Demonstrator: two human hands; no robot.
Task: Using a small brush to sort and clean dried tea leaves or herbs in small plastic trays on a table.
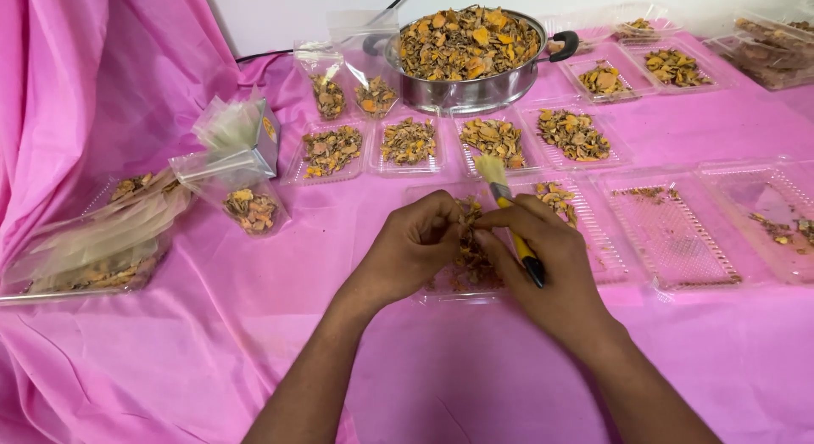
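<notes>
My left hand (411, 247) and my right hand (543, 262) meet over a clear plastic tray (441, 293) on the pink cloth. Both pinch at a small clump of dried orange-brown chips (466, 219) held between the fingertips above the tray. My right hand also grips a small brush (506, 208) with a yellow and black handle; its pale bristles point away from me. More chips lie in the tray under my hands, partly hidden.
A steel pan (475, 92) heaped with chips stands at the back. Several filled clear trays (407, 143) sit in front of it, near-empty trays (678, 232) to the right. Plastic bags with chips (246, 202) lie at the left. Pink cloth (102, 88) hangs at the left.
</notes>
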